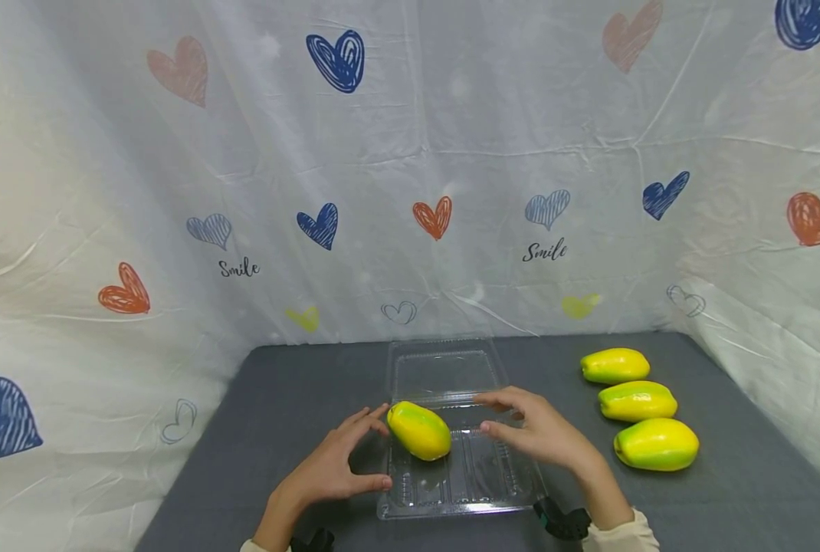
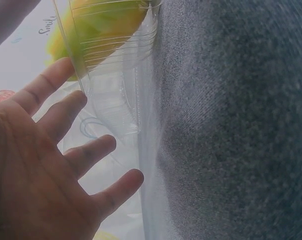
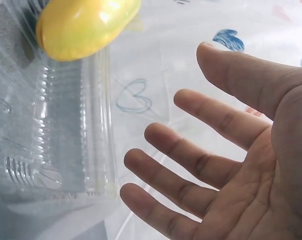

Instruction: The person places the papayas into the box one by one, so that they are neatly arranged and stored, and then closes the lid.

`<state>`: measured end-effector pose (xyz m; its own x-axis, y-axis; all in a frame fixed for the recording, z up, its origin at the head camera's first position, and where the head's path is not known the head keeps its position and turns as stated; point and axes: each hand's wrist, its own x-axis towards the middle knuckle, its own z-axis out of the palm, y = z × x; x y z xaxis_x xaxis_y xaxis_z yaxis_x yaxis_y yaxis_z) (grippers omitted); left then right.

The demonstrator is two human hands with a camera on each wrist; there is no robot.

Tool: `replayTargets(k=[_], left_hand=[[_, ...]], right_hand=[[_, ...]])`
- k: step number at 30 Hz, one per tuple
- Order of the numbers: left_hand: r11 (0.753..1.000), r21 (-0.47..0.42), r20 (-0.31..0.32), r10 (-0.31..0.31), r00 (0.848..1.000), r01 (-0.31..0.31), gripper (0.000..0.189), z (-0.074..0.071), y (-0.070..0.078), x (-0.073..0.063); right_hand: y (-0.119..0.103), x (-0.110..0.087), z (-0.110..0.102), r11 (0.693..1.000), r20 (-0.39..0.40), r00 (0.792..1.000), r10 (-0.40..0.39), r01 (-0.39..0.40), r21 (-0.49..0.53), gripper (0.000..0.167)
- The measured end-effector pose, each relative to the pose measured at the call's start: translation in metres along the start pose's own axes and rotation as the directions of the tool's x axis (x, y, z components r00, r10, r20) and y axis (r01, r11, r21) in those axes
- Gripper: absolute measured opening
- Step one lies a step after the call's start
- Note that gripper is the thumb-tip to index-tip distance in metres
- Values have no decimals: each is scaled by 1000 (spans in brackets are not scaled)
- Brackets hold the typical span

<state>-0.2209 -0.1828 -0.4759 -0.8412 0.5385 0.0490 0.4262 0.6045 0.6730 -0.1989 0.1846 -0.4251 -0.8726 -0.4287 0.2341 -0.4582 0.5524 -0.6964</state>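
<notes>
A plump yellow-green fruit (image 1: 419,431), shaped like a small papaya, lies tilted in the left part of a clear plastic clamshell box (image 1: 482,464). The box's lid (image 1: 444,372) is folded back, away from me. Beside the box's left edge is my left hand (image 1: 341,464), fingers spread and thumb apart, holding nothing. In the left wrist view, its fingertips come close to the box wall (image 2: 111,95); contact is unclear. My right hand (image 1: 537,429) hovers by the box's right side, its fingers (image 3: 200,165) loosely extended and nothing in them.
Three similar yellow-green fruits stand in a column at the right: a far one (image 1: 615,366), a middle one (image 1: 637,401) and a near one (image 1: 657,445). A dark grey cloth (image 1: 300,383) covers the table. Behind hangs a white curtain (image 1: 479,115) with printed hearts.
</notes>
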Motion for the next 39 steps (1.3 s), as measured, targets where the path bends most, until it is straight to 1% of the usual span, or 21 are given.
replayTargets(k=[7,20,26,39], left_hand=[[1000,-25,10,6,1000,-6,57,0,1,-1],[1000,-16,8,10,1000,-10,56,-1,2,0],[1000,-19,5,15,1000,-15,56,-1,3,-1],[1000,-23,9,17,1000,-16,56,-1,2,-1]], right_hand=[[2,-2,-7,1000,-3,1000,12,-12,-6,43],[4,-5,-18,999,-28,999,31,-32,-6,41],[12,-12,-24,998,-88,996,22,-27,-56,41],[32,-30,-35,989,-215,977,4,-36,-143,38]])
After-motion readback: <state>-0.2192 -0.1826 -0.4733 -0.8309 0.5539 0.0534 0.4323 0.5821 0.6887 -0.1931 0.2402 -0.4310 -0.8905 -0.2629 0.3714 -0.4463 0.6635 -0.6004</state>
